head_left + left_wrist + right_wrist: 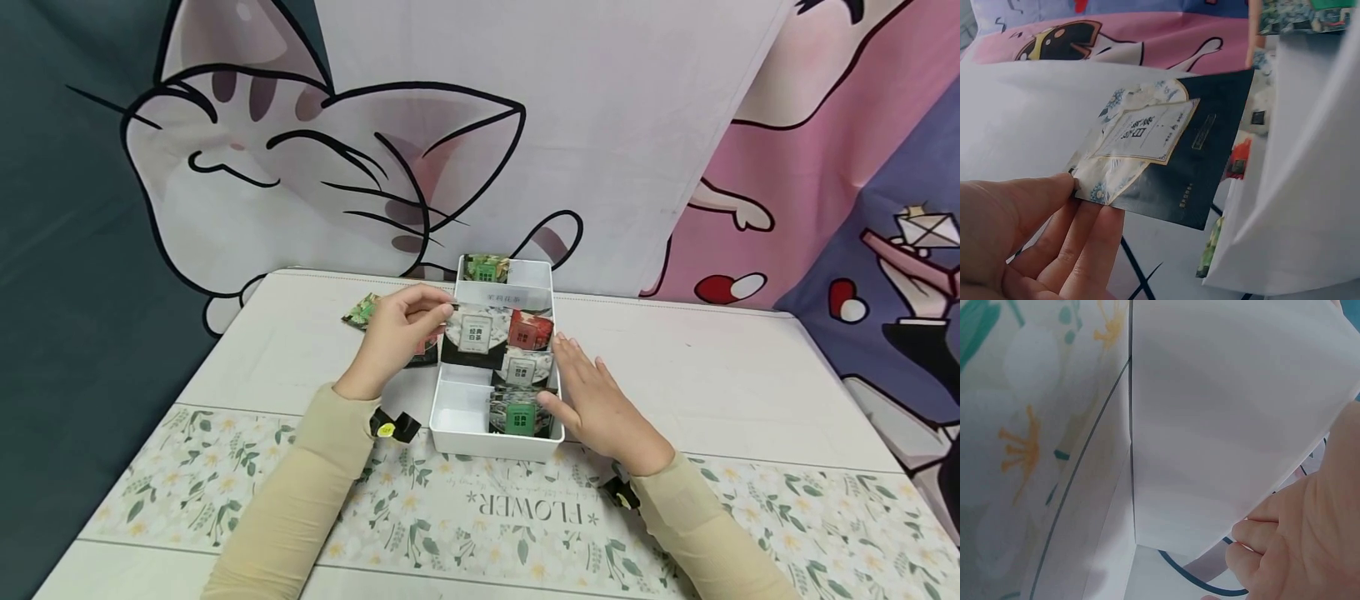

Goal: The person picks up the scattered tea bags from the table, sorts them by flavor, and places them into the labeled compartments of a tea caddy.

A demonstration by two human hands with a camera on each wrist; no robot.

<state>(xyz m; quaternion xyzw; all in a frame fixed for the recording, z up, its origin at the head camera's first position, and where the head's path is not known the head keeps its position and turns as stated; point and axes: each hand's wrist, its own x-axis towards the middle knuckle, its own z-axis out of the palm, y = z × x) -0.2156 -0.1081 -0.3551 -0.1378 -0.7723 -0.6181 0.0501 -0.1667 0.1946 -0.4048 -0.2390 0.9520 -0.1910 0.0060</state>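
Note:
My left hand (403, 337) pinches a white-and-black tea sachet (474, 335) by its edge, between thumb and fingers. The sachet is tilted over the left part of a white divided box (495, 448); the left wrist view shows its printed label. Inside the box, the right column holds a red sachet (531, 330), a white one (519, 367) and a green-labelled one (521, 417). Another green sachet (485, 268) sits in the back left compartment. My right hand (603, 408) lies along the box's right wall, fingers extended outside, thumb over the rim by the green-labelled sachet.
Left of the box, partly behind my left hand, lie a green sachet (362, 311) and a red-and-black sachet (424, 354) on the white table (675, 358). A flowered strip (517, 521) crosses the front. A cat-printed cloth (615, 150) hangs behind the table.

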